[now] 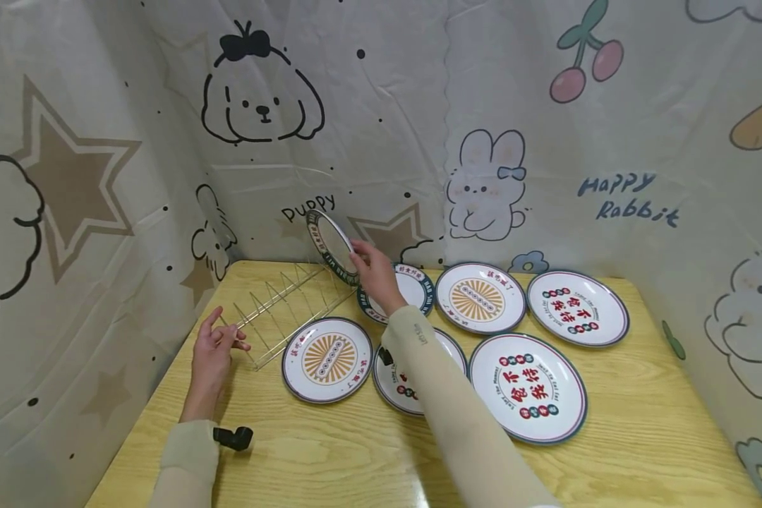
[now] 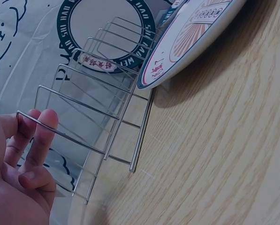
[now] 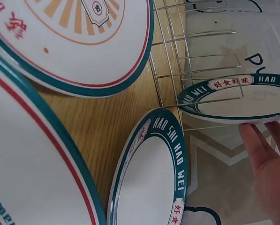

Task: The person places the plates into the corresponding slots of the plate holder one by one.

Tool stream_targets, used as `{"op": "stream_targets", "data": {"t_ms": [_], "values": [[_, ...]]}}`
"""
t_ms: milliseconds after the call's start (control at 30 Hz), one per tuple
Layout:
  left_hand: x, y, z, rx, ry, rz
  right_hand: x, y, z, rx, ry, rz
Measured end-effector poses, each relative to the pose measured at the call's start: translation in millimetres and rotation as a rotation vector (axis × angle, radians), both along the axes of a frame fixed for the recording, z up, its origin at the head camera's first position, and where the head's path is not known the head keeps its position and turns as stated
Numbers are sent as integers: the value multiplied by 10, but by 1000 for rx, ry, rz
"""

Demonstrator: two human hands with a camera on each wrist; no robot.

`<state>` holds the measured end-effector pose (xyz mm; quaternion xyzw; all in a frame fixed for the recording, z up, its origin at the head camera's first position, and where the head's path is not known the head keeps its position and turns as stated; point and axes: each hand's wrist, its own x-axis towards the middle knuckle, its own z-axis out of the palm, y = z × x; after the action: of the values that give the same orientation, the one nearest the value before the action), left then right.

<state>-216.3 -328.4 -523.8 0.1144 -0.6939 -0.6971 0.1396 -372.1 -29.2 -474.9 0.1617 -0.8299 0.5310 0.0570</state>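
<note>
My left hand [image 1: 212,349] pinches the near end wire of a metal wire plate rack [image 2: 116,117], the fingers bent around that wire. At the rack's far end my right hand [image 1: 376,275] grips a white plate with a dark green lettered rim [image 1: 333,247] by its edge. The plate stands tilted on edge, its lower rim among the far wires of the rack. In the right wrist view, the fingertips [image 3: 252,133] lie against the plate's back, and the thumb is out of sight. A plate with an orange sunburst [image 1: 328,360] lies flat close beside the rack.
Another green-rimmed plate [image 1: 413,293] lies behind my right wrist. A plate [image 1: 394,381] is partly covered by my right sleeve. Further right lie a sunburst plate [image 1: 480,298] and two plates with red and blue lettering [image 1: 578,308]. A printed cloth [image 1: 387,106] hangs behind the wooden table [image 1: 330,451].
</note>
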Motion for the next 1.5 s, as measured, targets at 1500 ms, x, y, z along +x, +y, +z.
{"op": "stream_targets", "data": {"t_ms": [1500], "values": [[-8, -19, 13, -37, -96, 8, 156, 699, 300, -96, -89, 139]]}}
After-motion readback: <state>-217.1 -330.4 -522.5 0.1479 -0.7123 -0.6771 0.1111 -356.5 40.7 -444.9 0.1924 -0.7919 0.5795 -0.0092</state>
